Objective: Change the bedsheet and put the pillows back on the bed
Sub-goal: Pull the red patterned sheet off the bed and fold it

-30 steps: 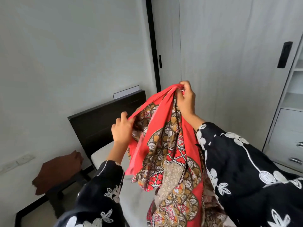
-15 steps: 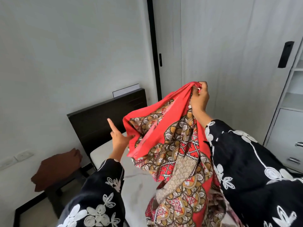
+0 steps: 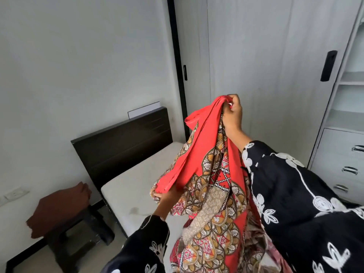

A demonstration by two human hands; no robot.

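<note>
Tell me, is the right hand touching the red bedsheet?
Touching. The head view shows the right hand gripping the bunched top of the red bedsheet.

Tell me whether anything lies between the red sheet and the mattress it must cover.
Nothing visible does. The mattress is bare where it shows; the red sheet itself hides its near end.

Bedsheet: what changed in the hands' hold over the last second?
The left hand let go of the red patterned bedsheet, dropped lower and gripped its red edge again. The right hand stayed holding the top corner high; bare mattress and brown cloth unchanged.
</note>
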